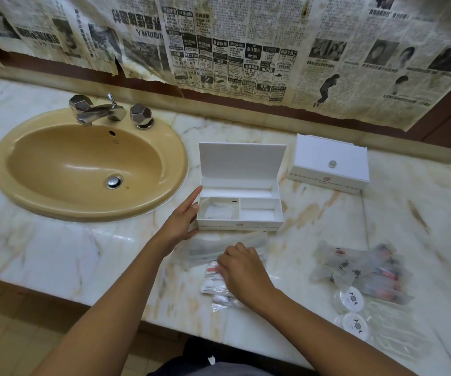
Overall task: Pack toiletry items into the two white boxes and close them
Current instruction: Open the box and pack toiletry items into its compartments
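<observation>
Left hand (pixel 185 216) flat, fingers straight, against left wall of open white box (pixel 239 210) on counter (pixel 56 248). Right hand (pixel 242 270) curled over sachets (pixel 216 287) near front edge; grasp unclear. Closed white box (pixel 330 165) behind right.

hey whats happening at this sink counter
A person is packing toiletries into white boxes on a marble counter beside the sink. The left hand rests with straight fingers against the left end of the open box, which has a clear wrapped item in its left compartment. The right hand reaches into the small packets in front of it. The second box sits closed, farther right. More wrapped items wait on the right.
</observation>
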